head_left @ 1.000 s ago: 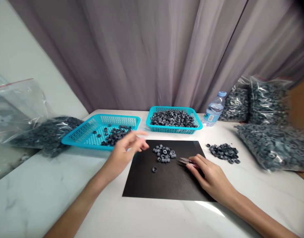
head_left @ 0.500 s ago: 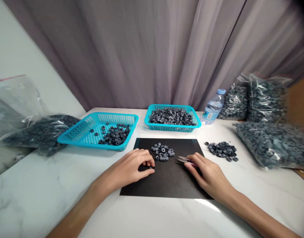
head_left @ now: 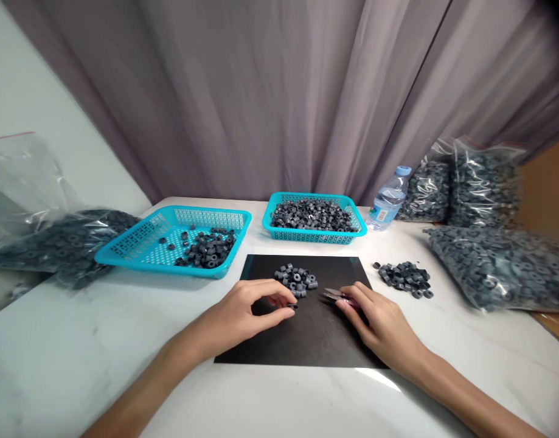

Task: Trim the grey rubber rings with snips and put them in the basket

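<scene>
"What was in hand at that moment?"

"One small dark ring [head_left: 292, 306], as I judged it, was being handled by the left hand [head_left: 233, 311]. The right hand [head_left: 388, 319] had small snips [head_left: 333, 294] at the ready."

"Was the ring properly gripped?"

"It looked so: it sat at the very ends of the left thumb and fingers, low over the black mat [head_left: 302, 344]. I couldn't tell whether it touched the mat."

"And the right grip?"

"Closed around the handles, with the blades slightly apart and pointing towards the left hand. The ring lay near their tips, but wasn't touching them."

"What did the next move call for?"

"A steady pinch, I'd say, and fingertips kept away from the blades."

"Where were the other pieces?"

"A cluster of grey rings [head_left: 295, 280] lay on the mat, just beyond the left fingertips. Another pile [head_left: 404, 278] was on the table [head_left: 461, 340], right of the mat, and more filled part of the left basket [head_left: 146, 266] and much of the right basket [head_left: 314, 234]."
</scene>
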Demonstrator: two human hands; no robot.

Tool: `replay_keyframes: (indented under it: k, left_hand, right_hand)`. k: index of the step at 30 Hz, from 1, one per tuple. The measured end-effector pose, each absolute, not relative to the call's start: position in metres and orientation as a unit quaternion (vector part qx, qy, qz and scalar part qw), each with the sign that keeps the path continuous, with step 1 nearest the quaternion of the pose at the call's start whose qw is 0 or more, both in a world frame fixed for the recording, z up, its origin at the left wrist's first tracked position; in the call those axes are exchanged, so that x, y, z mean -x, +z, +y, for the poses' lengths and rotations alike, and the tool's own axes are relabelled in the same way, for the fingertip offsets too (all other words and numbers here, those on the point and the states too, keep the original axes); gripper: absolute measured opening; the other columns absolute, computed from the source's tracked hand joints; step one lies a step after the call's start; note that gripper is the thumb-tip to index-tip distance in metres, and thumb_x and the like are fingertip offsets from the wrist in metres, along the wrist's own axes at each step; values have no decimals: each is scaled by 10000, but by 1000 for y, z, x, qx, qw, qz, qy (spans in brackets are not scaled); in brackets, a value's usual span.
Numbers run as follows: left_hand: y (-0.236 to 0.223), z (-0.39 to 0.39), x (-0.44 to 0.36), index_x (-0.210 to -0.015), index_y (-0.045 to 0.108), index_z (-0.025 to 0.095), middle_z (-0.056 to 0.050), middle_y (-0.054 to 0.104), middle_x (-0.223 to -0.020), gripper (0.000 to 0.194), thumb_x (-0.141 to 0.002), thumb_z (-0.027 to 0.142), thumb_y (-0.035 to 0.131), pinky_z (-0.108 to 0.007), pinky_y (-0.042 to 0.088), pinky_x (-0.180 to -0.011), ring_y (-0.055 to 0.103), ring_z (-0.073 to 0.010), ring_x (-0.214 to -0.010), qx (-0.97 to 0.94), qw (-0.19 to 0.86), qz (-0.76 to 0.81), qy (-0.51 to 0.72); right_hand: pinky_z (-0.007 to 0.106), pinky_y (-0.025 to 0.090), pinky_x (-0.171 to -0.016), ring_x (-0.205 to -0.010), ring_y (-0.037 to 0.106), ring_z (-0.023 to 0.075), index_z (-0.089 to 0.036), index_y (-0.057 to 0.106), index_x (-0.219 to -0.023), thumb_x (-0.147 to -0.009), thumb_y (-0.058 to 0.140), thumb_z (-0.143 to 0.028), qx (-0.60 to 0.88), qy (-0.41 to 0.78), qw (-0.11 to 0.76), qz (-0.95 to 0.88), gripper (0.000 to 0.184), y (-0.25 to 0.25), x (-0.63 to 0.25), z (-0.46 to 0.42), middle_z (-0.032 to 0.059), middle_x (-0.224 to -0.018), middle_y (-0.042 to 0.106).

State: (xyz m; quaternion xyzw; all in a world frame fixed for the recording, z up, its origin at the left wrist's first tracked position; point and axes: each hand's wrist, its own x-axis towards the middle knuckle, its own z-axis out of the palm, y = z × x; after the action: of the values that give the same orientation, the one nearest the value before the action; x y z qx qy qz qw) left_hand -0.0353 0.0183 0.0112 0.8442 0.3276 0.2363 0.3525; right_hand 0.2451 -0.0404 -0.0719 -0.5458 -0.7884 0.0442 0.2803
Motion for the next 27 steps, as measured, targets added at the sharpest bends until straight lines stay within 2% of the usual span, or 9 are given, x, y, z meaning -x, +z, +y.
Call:
replay_keyframes:
  k: [8, 13, 27]
  left_hand:
    - [6, 9, 20, -930, 778, 199, -49, 778, -916, 153, -817, 295, 813, -268, 551, -822, 707, -179, -852, -729, 478, 359, 332]
    - [2, 4, 15, -946, 755, 178, -59, 801, -839, 168, -821, 273, 814, -281, 570, -819, 756, -185, -806, -666, 576, 341, 329]
    - [2, -2, 10, -939, 768, 180, -39, 809, -805, 155, -820, 264, 820, -268, 577, -820, 782, -176, -786, -626, 616, 343, 334]
  right_hand:
    - [345, 529, -701, -793, 666, 214, -215, 585, -1082, -1087, 383, -372, 549, 47, 274, -788, 256, -74, -247, -41, 62, -919, 648]
    - [360, 506, -701, -775, 645, 217, -213, 596, -1060, -1086, 391, -371, 548, 20, 279, -789, 261, -75, -247, -40, 66, -923, 667]
    - [364, 488, -700, -767, 625, 220, -208, 581, -1070, -1084, 400, -371, 547, 34, 280, -788, 244, -75, -246, -41, 60, -919, 654]
